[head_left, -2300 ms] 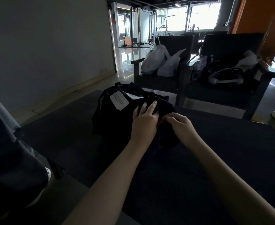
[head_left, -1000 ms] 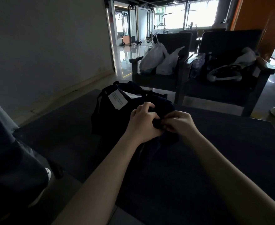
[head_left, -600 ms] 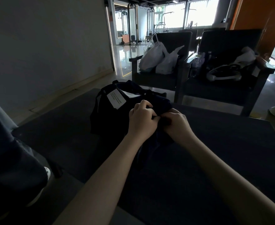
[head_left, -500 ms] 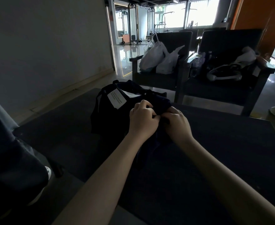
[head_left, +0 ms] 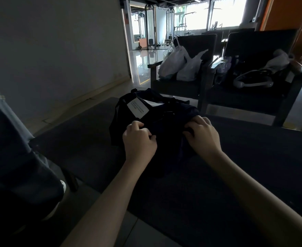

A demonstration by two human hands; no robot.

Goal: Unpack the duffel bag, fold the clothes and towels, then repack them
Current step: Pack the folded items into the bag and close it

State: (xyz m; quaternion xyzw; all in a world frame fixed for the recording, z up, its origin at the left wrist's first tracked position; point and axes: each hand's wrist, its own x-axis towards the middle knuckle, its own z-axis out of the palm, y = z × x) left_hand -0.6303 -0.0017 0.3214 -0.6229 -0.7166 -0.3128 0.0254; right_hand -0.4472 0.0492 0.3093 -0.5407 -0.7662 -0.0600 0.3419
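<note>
A black duffel bag [head_left: 128, 122] with a white label [head_left: 137, 108] stands on a dark mat [head_left: 235, 175] in front of me. A dark garment [head_left: 169, 132] hangs out of the bag's near side down onto the mat. My left hand [head_left: 138, 141] pinches the garment's top edge at its left, fingers curled. My right hand [head_left: 202, 135] grips the same edge at its right, next to the bag's end. The two hands are a short way apart with the cloth stretched between them. The dim light hides the bag's contents.
Two dark armchairs stand behind the mat: one [head_left: 182, 84] holds white plastic bags [head_left: 178, 64], the other [head_left: 253, 90] holds a white headset-like object [head_left: 251, 81] and a bundle. A person's leg [head_left: 13, 166] is at the left. A wall runs along the left side.
My hands were together on the garment at the bag's top; now they have spread apart, the left going left and the right going right, pulling the cloth wide.
</note>
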